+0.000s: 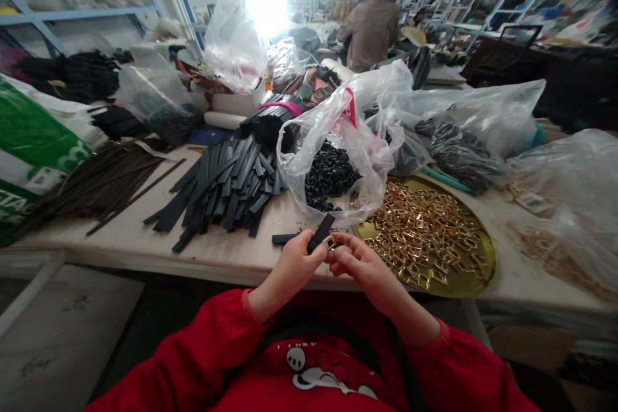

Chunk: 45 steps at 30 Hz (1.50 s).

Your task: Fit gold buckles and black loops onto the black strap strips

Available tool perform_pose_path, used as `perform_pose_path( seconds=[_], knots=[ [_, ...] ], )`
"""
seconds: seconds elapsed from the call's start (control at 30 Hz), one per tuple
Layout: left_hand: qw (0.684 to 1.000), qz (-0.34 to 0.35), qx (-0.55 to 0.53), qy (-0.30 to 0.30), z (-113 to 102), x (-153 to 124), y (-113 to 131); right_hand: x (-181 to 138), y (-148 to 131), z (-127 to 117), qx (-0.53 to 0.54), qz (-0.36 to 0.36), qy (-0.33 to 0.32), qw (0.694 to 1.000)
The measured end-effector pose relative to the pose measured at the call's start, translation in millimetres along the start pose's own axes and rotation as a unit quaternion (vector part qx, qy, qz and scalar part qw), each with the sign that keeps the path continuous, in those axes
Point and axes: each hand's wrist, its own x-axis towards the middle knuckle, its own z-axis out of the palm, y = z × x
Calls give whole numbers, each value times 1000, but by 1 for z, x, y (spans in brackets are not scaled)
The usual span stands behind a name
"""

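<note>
Near the table's front edge, my left hand (pixel 295 264) is closed on a short black strap (pixel 320 233), whose end sticks up past the thumb. My right hand (pixel 360 262) meets it fingertip to fingertip, pinching a small gold buckle (pixel 330 241) at the strap. Fingers partly hide the buckle, so I cannot tell whether the strap passes through it. Just beyond my hands lies another black strap (pixel 284 239). An open clear plastic bag (pixel 293 170) holds many small black loops (pixel 329 170). To the right, a round gold tray (pixel 488 264) carries a heap of gold buckles (pixel 425 225).
A pile of black straps (pixel 232 183) spreads left of the bag. Long dark brown strips (pixel 103 174) lie farther left, beside a green and white sack (pixel 36 148). More plastic bags (pixel 477 122) crowd the back and right. A person (pixel 371 32) stands beyond the table.
</note>
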Motion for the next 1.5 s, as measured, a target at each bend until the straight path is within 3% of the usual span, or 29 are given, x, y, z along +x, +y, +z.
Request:
perform_pose_path(
  seconds=[0.07, 0.2, 0.37, 0.53, 0.67, 0.83, 1.0, 1.1, 1.2, 1.33, 1.5],
  knots=[
    [998, -38, -15, -44, -5, -2, 0, -5, -2, -4, -50, -47, -16, 998],
    [975, -127, -109, -143, -8, -10, 7, -8, 2, -12, -167, -111, 14, 979],
    [966, -117, -137, -187, -8, -18, 12, -7, 8, -9, -90, -111, 14, 990],
    [984, -43, -81, -154, -15, -23, 5, -8, 1, -7, 60, -44, 80, 994],
    [990, 32, 53, -130, -16, -28, 0, -7, 5, -2, 222, 34, 115, 968],
    [987, 84, 71, -119, -10, -29, 3, -10, 23, 13, 210, 12, 100, 973],
    [991, 14, -28, -131, -6, -28, -4, -17, 27, 20, 71, -65, 130, 987],
    [977, -61, -116, -168, -6, -29, -6, -18, 25, 19, 34, -66, 103, 992],
    [963, -113, -169, -176, -6, -29, -2, -16, 25, 18, 62, -34, 71, 995],
    [960, -133, -190, -155, -4, -29, 3, -11, 24, 16, 103, -12, 72, 992],
    [960, -133, -194, -153, -3, -28, 6, -10, 20, 14, -22, -91, 136, 986]
  ],
)
